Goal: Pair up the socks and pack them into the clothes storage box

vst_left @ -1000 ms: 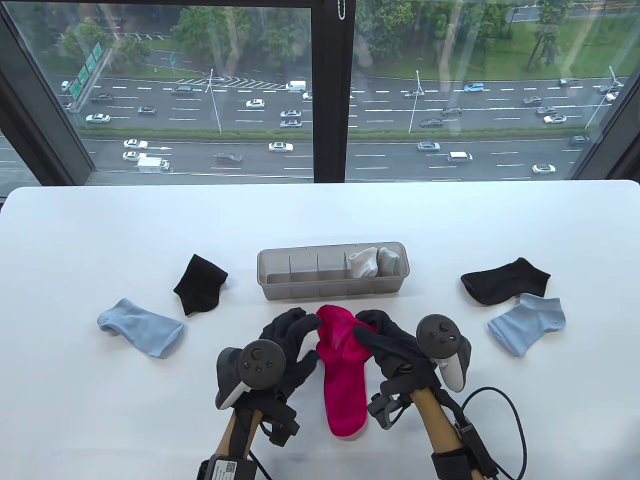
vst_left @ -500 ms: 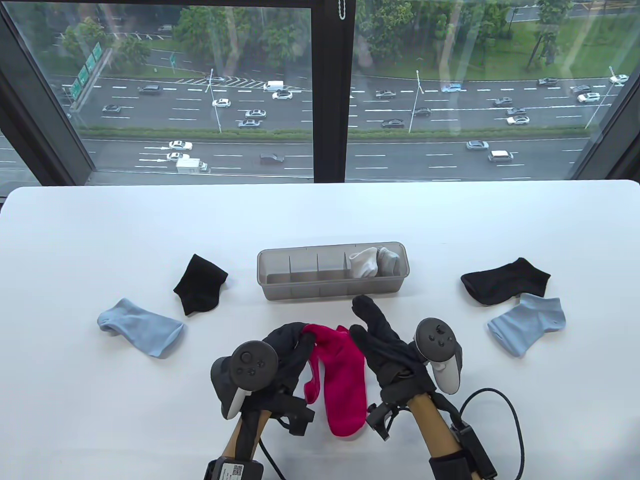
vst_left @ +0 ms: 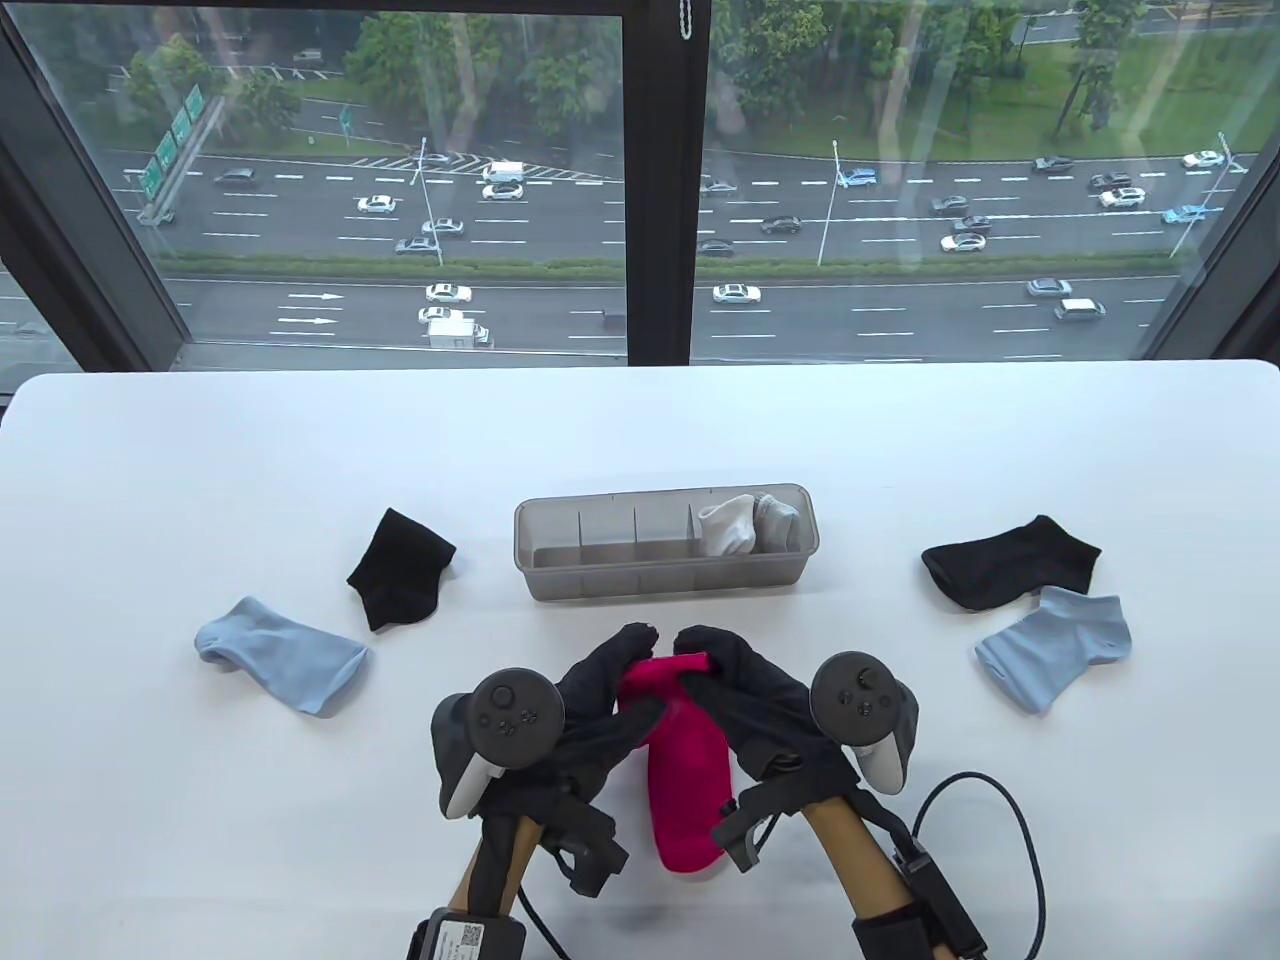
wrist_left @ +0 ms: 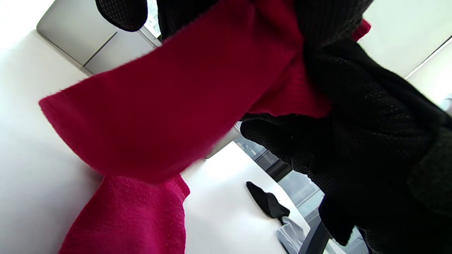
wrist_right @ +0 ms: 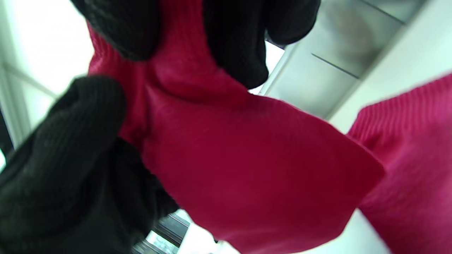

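Note:
A magenta sock (vst_left: 682, 770) lies at the table's front centre, its far end lifted and folded over. My left hand (vst_left: 608, 690) and my right hand (vst_left: 722, 672) both grip that folded end, close together. In the left wrist view the magenta sock (wrist_left: 169, 106) hangs from black gloved fingers (wrist_left: 353, 134); in the right wrist view my thumb and fingers (wrist_right: 233, 38) pinch the sock (wrist_right: 247, 158). The grey storage box (vst_left: 666, 575) stands just beyond, with white and grey socks (vst_left: 745, 524) in its right compartments.
A black sock (vst_left: 400, 568) and a light blue sock (vst_left: 280, 654) lie to the left. Another black sock (vst_left: 1010, 562) and light blue sock (vst_left: 1056, 645) lie to the right. A black cable (vst_left: 1010, 850) loops at the front right.
My left hand lifted the sock's far end and brought it back up. My right hand, briefly open with fingers stretched, closed on the sock beside the left hand.

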Tool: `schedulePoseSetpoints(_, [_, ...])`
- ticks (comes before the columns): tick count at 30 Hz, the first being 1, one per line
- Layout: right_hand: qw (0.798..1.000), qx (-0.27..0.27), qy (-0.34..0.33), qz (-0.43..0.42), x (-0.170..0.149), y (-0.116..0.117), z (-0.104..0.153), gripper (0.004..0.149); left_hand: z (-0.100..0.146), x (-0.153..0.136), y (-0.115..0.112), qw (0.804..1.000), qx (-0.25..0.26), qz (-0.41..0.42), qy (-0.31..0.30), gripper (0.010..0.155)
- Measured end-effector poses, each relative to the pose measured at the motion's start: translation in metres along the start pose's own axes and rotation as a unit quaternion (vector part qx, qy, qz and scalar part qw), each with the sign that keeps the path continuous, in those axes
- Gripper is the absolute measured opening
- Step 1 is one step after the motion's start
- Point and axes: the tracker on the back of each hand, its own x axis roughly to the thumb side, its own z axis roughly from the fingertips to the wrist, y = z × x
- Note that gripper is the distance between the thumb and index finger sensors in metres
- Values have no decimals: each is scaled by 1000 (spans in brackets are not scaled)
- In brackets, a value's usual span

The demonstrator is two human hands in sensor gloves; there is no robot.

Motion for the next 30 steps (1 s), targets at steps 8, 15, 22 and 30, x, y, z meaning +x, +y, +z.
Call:
schedulePoseSetpoints(8, [997, 23, -27, 72, 3, -6, 1, 46, 3, -6, 10, 999, 39, 5, 31, 42])
schedulePoseSetpoints(15, [996, 42, -35, -76, 3, -33, 1, 43, -1, 3, 17, 995, -38, 86, -15, 42])
schedulePoseSetpoints(22, [981, 66, 177, 55, -26, -23, -7, 44, -24, -18, -17, 984, -116, -18, 137, 42])
schedulePoseSetpoints(30, [950, 60, 204, 228, -56, 4, -21, 62, -20, -17, -30, 960, -54, -246, 122, 69])
